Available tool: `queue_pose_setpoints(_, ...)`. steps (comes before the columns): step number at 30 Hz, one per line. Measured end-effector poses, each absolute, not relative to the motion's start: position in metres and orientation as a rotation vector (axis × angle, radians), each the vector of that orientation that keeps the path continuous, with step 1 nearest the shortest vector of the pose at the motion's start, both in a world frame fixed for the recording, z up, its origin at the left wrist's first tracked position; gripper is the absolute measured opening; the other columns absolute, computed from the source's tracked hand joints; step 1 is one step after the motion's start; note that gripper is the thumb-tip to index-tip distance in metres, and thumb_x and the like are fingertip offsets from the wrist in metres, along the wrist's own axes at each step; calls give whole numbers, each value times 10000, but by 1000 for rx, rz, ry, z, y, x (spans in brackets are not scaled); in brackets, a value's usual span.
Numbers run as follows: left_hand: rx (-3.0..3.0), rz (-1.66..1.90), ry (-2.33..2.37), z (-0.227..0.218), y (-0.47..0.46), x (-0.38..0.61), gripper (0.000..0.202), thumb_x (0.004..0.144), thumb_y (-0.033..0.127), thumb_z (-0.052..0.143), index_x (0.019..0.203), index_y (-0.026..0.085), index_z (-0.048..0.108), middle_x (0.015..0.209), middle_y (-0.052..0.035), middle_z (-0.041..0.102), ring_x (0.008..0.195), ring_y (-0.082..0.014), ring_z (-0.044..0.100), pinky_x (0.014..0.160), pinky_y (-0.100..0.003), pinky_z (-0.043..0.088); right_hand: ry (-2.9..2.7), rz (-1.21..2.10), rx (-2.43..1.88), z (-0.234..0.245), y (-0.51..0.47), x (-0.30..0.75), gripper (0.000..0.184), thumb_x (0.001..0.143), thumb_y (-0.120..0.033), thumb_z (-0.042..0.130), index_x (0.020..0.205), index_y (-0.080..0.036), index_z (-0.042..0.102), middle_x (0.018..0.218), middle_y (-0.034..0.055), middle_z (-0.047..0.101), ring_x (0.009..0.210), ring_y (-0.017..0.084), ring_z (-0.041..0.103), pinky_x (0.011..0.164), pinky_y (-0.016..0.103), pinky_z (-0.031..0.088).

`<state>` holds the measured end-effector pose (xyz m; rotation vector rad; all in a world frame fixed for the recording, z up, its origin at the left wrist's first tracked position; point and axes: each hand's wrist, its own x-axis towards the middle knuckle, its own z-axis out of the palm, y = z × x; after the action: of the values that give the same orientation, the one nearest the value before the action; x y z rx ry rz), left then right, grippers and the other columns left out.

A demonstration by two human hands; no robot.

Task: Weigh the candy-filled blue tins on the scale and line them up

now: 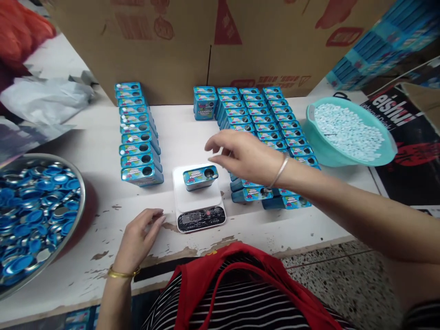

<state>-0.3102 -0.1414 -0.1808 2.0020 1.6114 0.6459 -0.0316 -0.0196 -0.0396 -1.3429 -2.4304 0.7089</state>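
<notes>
A small white kitchen scale [197, 201] with a lit dark display stands near the table's front edge. One blue tin [200, 177] with a round hole in its lid lies on the scale's plate. My right hand [240, 156] hovers just above and right of that tin, fingers loosely curled, nothing visible in them. My left hand [139, 238] rests on the table left of the scale, fingers bent and lying on the surface, holding nothing.
A column of blue tins [139, 133] runs up the table at the left; rows of more tins [268, 119] lie at the right. A teal bowl of white candies [347, 133] sits far right. A metal basin of blue lids [30, 215] sits left. Cardboard boxes [206, 41] stand behind.
</notes>
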Motion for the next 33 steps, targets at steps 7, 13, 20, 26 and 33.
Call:
queue_pose_setpoints(7, 1970, 615, 1649, -181, -142, -312, 280, 896, 432, 488, 939, 187, 616, 945, -43, 668, 864, -158, 625, 774, -258, 489, -2342, 598, -1212, -62, -36, 6, 127, 867, -261, 555, 923, -166, 619, 867, 58, 643, 715, 154, 554, 688, 313, 450)
queue_pose_setpoints(13, 1974, 613, 1649, -176, -142, -308, 286, 895, 434, 487, 932, 183, 620, 935, -46, 667, 838, -155, 618, 742, -257, 495, -2362, 201, -1036, -107, -76, 8, 268, 885, -239, 530, 1132, -148, 584, 1147, 119, 654, 1123, 256, 544, 964, 446, 422)
queue_pose_setpoints(20, 2008, 615, 1624, -176, -141, -307, 280, 896, 428, 490, 925, 182, 620, 918, -41, 667, 820, -148, 618, 742, -256, 496, -2465, 144, -1047, -128, -95, 4, 520, 894, -318, 527, 1372, -153, 407, 1390, 94, 507, 1365, 266, 341, 1088, 507, 325)
queue_pose_setpoints(26, 1995, 598, 1638, -172, -142, -305, 285, 894, 438, 491, 929, 186, 620, 924, -40, 668, 820, -149, 621, 748, -258, 508, -2470, 101, -1076, -122, -79, -13, 496, 920, -321, 475, 1389, -179, 394, 1387, 53, 515, 1375, 248, 331, 1145, 502, 247)
queue_pose_setpoints(33, 2019, 576, 1627, -168, -139, -305, 277, 896, 428, 491, 942, 186, 617, 917, -41, 662, 797, -147, 606, 744, -264, 505, -2042, -286, -1383, -79, -31, 103, 510, 844, -322, 586, 1325, -197, 470, 1289, 137, 564, 1226, 291, 492, 1007, 514, 396)
